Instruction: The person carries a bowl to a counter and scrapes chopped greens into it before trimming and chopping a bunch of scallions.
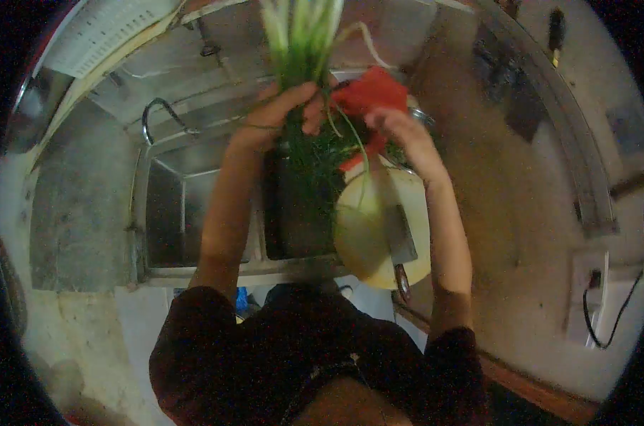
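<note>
My left hand [283, 110] is wrapped round a bunch of green stalks [304, 46], whose pale ends point up and whose leafy ends hang down over the sink. My right hand [400, 128] is beside a red bag [375, 92], blurred, and what its fingers hold, if anything, cannot be made out. Below it lies a round yellowish cutting board [364, 241] with a cleaver [401, 238] on it, the dark handle toward me. A few loose strands hang between my hands and over the board.
A double metal sink [194, 268] with a curved faucet [151, 117] lies left of the board. A white rack [109, 35] stands at the upper left. A brown countertop [499, 234] extends to the right, with a black cable [620, 319] beyond it.
</note>
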Tool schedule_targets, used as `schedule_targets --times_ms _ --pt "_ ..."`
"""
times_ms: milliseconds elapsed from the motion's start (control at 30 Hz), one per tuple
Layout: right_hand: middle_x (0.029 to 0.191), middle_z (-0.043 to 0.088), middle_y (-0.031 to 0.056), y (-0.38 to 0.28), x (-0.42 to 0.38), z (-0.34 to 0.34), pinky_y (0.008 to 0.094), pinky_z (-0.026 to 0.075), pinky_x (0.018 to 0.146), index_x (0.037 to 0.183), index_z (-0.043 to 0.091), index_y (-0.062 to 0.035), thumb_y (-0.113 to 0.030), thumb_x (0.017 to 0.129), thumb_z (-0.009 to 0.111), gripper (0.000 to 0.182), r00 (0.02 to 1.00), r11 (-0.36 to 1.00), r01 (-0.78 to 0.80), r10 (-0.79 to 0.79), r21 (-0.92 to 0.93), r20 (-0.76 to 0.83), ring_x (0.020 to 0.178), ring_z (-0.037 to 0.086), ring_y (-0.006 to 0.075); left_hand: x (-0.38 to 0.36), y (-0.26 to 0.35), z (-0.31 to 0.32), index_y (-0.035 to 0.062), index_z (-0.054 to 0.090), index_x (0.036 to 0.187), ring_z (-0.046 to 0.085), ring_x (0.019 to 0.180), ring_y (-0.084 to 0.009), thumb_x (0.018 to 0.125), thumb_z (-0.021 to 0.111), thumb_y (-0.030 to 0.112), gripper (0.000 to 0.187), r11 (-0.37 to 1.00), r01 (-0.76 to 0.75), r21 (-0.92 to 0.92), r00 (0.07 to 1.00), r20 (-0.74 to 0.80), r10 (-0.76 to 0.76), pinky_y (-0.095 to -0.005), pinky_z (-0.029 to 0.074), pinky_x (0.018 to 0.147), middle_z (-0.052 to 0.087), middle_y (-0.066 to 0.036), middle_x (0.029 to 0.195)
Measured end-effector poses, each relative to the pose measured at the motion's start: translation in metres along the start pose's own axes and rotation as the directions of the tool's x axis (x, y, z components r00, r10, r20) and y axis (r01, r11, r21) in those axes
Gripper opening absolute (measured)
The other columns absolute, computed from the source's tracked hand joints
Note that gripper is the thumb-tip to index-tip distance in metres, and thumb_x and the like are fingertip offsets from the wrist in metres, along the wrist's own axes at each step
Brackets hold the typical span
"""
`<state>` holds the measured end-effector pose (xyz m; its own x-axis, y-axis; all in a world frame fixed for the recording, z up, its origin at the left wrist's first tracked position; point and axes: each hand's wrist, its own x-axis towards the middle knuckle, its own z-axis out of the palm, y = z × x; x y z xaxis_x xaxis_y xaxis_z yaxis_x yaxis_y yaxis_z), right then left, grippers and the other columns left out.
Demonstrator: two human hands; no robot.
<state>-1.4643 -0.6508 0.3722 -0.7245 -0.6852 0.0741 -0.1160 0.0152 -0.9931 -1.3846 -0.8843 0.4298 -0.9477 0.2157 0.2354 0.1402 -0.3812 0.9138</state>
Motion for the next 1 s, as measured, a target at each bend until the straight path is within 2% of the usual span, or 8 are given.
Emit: schedule_targets --times_ms 33,100,200,333,467,600,700,1000 --pt "0.121 0.043 0.0120 -0.011 -0.009 0.004 0.0299 0.034 0.089 0.118 0.043 -0.0042 -0.033 0.082 0.049 0.046 1.000 1.000 -0.002 0.002 -0.008 -0.017 0.112 0.040 0.0211 0.001 -0.011 0.008 0.0007 0.051 0.101 0.045 0.051 -0.0108 0.082 0.050 0.029 0.034 1.000 0.001 -0.008 1.000 0.017 -0.001 -0.0237 0.038 0.050 0.047 -0.001 0.061" --pt "0.100 0.055 0.0077 -0.028 -0.022 0.009 0.0277 0.040 0.081 0.114 0.044 -0.0024 -0.033 0.082 0.050 0.044 0.971 0.806 0.219 -0.126 0.550 -0.202 0.094 0.051 0.0189 0.007 -0.030 0.029 0.0020 0.051 0.097 0.047 0.053 -0.0098 0.082 0.050 0.030 0.032 0.978 0.092 0.188 0.988 0.107 -0.114 -0.0235 0.039 0.050 0.049 -0.002 0.064" --pt "0.093 0.055 0.0048 -0.032 -0.048 0.015 0.0255 0.041 0.073 0.113 0.043 -0.0027 -0.035 0.083 0.049 0.045 0.968 0.877 0.210 -0.123 0.433 -0.221 0.082 0.052 0.0158 0.006 -0.062 0.067 0.0035 0.052 0.094 0.049 0.055 -0.0098 0.081 0.050 0.030 0.029 0.908 0.285 0.306 0.930 0.140 -0.339 -0.0233 0.039 0.050 0.051 -0.002 0.066" --pt "0.092 0.056 0.0027 -0.016 -0.067 0.014 0.0254 0.040 0.063 0.106 0.048 -0.0022 -0.033 0.081 0.052 0.040 0.967 0.886 0.080 0.043 0.457 -0.252 0.075 0.051 0.0125 -0.004 -0.078 0.093 0.0045 0.052 0.090 0.050 0.055 -0.0101 0.081 0.051 0.029 0.026 0.912 0.292 0.287 0.911 0.206 -0.356 -0.0234 0.040 0.051 0.052 -0.003 0.065" --pt "0.086 0.057 -0.0002 -0.024 -0.080 0.026 0.0222 0.038 0.061 0.102 0.052 -0.0051 -0.030 0.082 0.052 0.032 0.933 0.729 0.203 0.058 0.653 -0.355 0.071 0.050 0.0090 -0.018 -0.077 0.098 0.0042 0.052 0.094 0.052 0.056 -0.0113 0.080 0.052 0.029 0.029 0.925 0.345 0.160 0.927 0.100 -0.363 -0.0241 0.042 0.050 0.055 -0.005 0.069" --pt "0.089 0.054 0.0031 -0.032 -0.084 0.028 0.0267 0.039 0.069 0.101 0.055 -0.0048 -0.027 0.083 0.051 0.029 0.956 0.968 0.023 0.051 0.248 -0.289 0.080 0.048 0.0106 -0.018 -0.081 0.077 0.0033 0.052 0.099 0.056 0.060 -0.0133 0.079 0.053 0.031 0.034 0.888 0.452 -0.086 0.892 0.025 -0.452 -0.0243 0.046 0.054 0.060 -0.009 0.079" --pt "0.079 0.055 0.0015 -0.027 -0.068 0.035 0.0252 0.040 0.063 0.090 0.058 -0.0033 -0.022 0.081 0.054 0.021 0.935 0.999 0.044 -0.030 0.031 -0.352 0.072 0.050 0.0100 -0.012 -0.084 0.061 -0.0006 0.053 0.098 0.059 0.063 -0.0158 0.082 0.047 0.031 0.035 0.896 0.444 -0.023 0.894 0.076 -0.441 -0.0245 0.049 0.056 0.061 -0.012 0.080" --pt "0.075 0.058 0.0027 -0.009 -0.031 0.055 0.0247 0.044 0.055 0.079 0.060 0.0001 -0.011 0.074 0.057 0.012 0.852 0.978 0.076 0.039 0.196 -0.522 0.064 0.052 0.0093 -0.005 -0.083 0.007 0.0003 0.044 0.110 0.060 0.078 -0.0211 0.084 0.046 0.023 0.034 0.863 0.481 -0.152 0.869 0.213 -0.447 -0.0270 0.051 0.060 0.058 -0.017 0.096"
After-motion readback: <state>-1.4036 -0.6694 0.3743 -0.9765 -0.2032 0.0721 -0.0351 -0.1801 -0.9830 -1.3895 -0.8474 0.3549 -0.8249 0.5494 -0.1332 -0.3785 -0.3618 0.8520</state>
